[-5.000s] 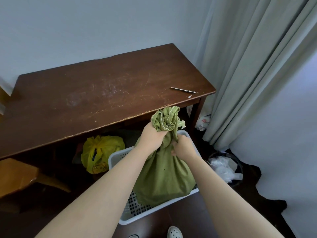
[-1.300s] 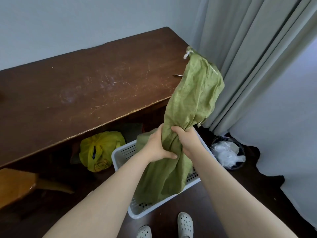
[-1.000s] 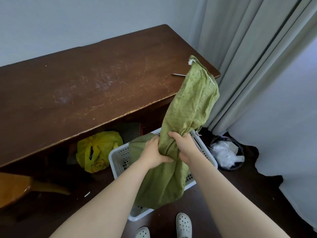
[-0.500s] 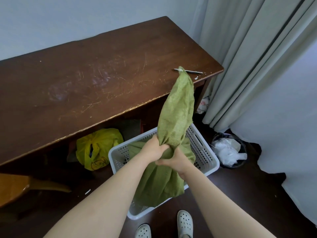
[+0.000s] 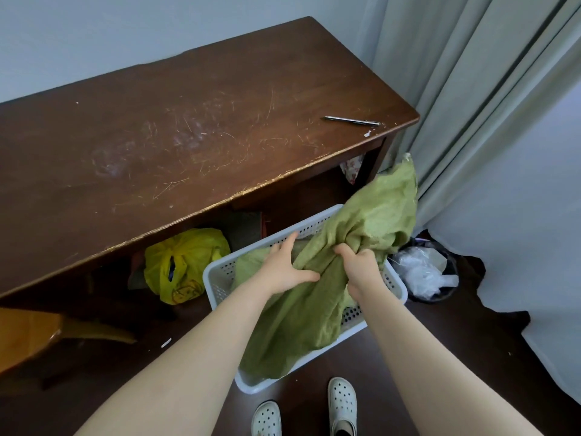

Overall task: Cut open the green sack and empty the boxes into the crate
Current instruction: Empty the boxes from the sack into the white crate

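The green sack [image 5: 314, 316] hangs limp over the white perforated crate [image 5: 220, 275] on the floor, its upper end flopped to the right near the curtain. My right hand [image 5: 361, 265] is closed tight on a bunch of the sack's cloth at its middle. My left hand [image 5: 284, 267] lies on the sack just left of it, fingers spread, thumb pressed into the cloth. The sack covers most of the crate's inside, so no boxes show. A thin metal cutter [image 5: 350, 120] lies on the brown table [image 5: 176, 146] near its right corner.
A yellow plastic bag [image 5: 182, 262] sits under the table left of the crate. A black bin with white plastic [image 5: 424, 272] stands right of the crate, by the grey curtain [image 5: 471, 105]. My two white shoes [image 5: 342, 404] stand just before the crate. A wooden chair [image 5: 28, 335] is at far left.
The sack's raised upper end has dropped and flopped right toward the curtain. Both hands moved lower over the crate, and my left hand's fingers have spread apart on the cloth.
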